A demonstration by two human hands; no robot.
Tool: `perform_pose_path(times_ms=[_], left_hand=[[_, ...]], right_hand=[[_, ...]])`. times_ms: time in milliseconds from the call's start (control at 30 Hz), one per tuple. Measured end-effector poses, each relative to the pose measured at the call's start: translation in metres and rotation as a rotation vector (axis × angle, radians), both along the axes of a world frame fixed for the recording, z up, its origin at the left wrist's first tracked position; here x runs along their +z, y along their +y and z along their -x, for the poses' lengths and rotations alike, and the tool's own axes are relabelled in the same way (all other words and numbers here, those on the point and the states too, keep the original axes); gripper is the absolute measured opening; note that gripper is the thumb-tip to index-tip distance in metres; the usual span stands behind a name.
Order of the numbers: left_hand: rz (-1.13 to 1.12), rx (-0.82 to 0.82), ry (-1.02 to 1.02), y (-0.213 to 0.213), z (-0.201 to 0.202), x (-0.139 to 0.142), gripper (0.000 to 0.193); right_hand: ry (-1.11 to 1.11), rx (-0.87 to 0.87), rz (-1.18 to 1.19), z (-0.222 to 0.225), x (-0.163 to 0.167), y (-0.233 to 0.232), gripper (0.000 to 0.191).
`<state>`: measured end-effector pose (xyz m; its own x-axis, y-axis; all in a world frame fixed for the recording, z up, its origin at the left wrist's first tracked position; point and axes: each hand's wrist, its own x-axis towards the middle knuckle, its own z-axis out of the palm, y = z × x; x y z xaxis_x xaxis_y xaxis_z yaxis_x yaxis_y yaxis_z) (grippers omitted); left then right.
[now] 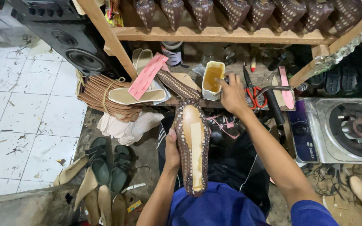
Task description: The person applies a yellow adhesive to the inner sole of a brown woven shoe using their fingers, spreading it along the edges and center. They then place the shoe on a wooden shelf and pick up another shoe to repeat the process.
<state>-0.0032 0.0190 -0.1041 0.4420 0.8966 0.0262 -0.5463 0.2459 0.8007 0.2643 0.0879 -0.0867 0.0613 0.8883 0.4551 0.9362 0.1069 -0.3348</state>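
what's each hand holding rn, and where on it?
Left hand grips the upturned woven shoe by its left edge, about midway along. Right hand reaches to the glue container; fingertips at its rim, but an actual grip cannot be told.

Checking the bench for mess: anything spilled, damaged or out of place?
No spill shows. The glue tub is dented and smeared. Insoles and sandals lie scattered on the floor, with scraps on the tiles.
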Motion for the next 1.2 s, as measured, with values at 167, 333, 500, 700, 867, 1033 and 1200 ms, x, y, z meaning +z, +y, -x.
perform_pose_path(times_ms=[167,333,500,700,867,1033,1200], left_hand=[[-0.177,0.071,0.06,-0.002,0.001,0.011,0.095],[-0.329,0.155,0.124,-0.005,0.003,0.011,0.086],[-0.443,0.152,0.26,-0.009,0.003,0.03,0.073],[-0.621,0.201,0.5,-0.01,0.002,0.059,0.066],[-0.683,0.196,0.51,-0.011,-0.003,0.066,0.068],[-0.686,0.184,0.416,-0.015,-0.003,0.067,0.07],[-0.63,0.148,0.437,-0.014,-0.001,0.07,0.071]], right_hand=[[-0.243,0.043,0.02,-0.001,-0.002,0.015,0.041],[-0.141,0.015,0.16,-0.011,-0.009,0.007,0.015],[-0.012,0.097,0.041,0.002,0.037,-0.022,0.018],[0.414,0.293,-0.292,0.05,0.111,-0.114,0.035],[0.437,0.379,-0.261,0.075,0.122,-0.13,0.056],[0.429,0.306,-0.167,0.084,0.12,-0.129,0.056],[0.127,0.181,-0.281,0.083,0.121,-0.129,0.044]])
